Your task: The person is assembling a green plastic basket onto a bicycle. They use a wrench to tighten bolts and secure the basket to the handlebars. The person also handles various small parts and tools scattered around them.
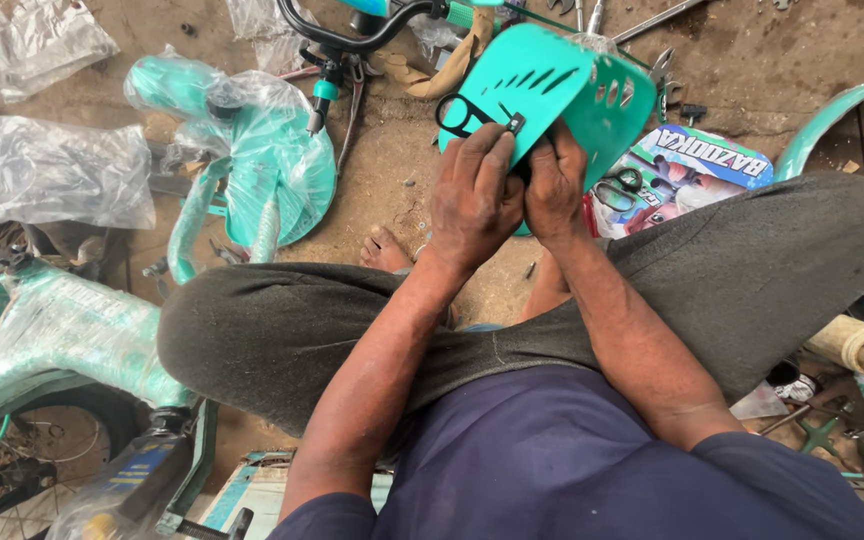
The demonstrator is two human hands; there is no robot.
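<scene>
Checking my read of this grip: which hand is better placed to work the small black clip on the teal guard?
Probably the left hand: its fingertips sit right at the black clip, while the right hand grips the teal guard lower edge, steadying it.

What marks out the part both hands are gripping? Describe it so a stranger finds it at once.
Start at the seated person's crossed legs and follow both forearms forward. The left hand and right hand pinch a teal plastic panel above the dirt floor. Unlike the wrapped teal parts nearby, it is bare, with slanted slots and oval holes.
</scene>
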